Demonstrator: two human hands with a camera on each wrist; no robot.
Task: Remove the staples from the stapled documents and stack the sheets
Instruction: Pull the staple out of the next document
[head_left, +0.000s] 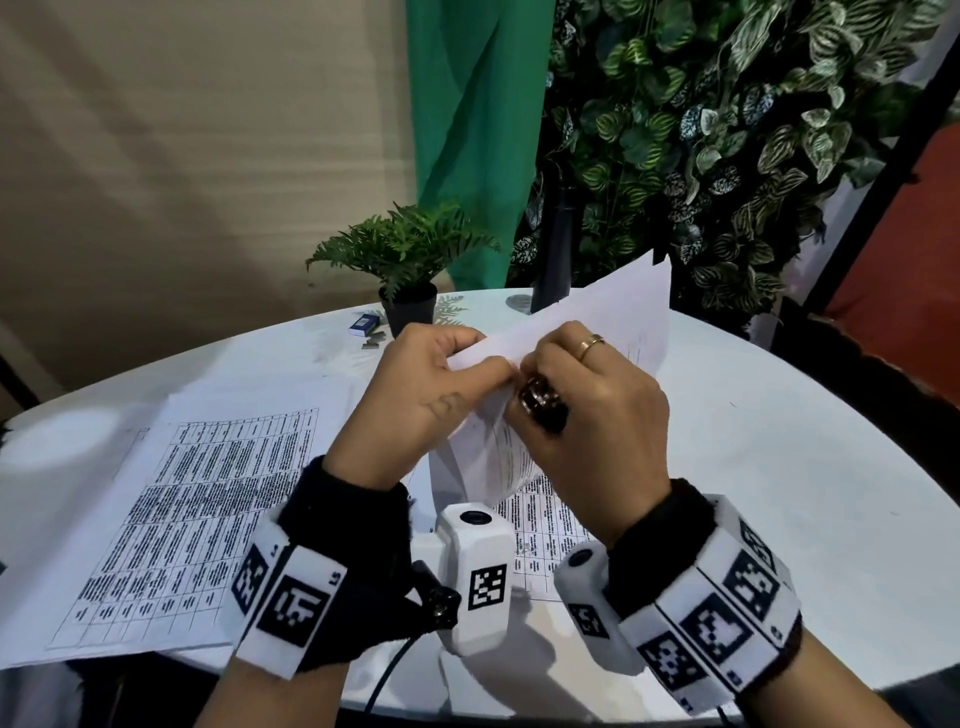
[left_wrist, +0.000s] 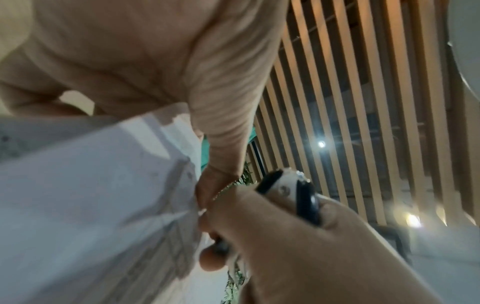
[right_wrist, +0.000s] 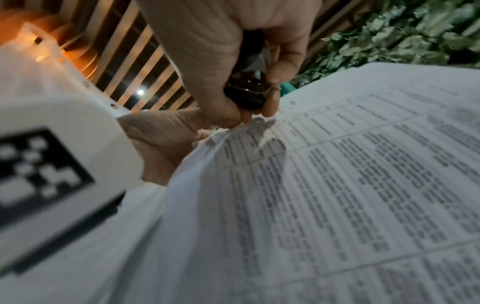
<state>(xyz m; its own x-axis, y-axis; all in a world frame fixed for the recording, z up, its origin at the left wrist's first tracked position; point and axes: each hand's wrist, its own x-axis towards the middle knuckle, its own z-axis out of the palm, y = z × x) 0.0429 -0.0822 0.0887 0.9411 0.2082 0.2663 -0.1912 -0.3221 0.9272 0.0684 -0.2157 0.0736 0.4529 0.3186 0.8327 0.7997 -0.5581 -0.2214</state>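
Observation:
I hold a stapled document (head_left: 613, 317) of printed white sheets up above the table. My left hand (head_left: 441, 379) pinches its corner between thumb and fingers. My right hand (head_left: 582, 384) grips a black staple remover (head_left: 543, 402) and sets its tip at that same corner. In the right wrist view the staple remover (right_wrist: 246, 92) meets the crumpled corner of the document (right_wrist: 350, 185). The left wrist view shows the staple remover (left_wrist: 293, 197) beside the document (left_wrist: 91, 195). The staple itself is hidden. Loose printed sheets (head_left: 197, 509) lie flat on the table at the left.
The round white table (head_left: 779, 493) carries a small potted fern (head_left: 408, 260) at the back, with a small blue box (head_left: 363, 325) and some small grey pieces (head_left: 375, 340) beside it. Another printed sheet (head_left: 540, 540) lies under my wrists. Leafy plants (head_left: 727, 130) stand behind.

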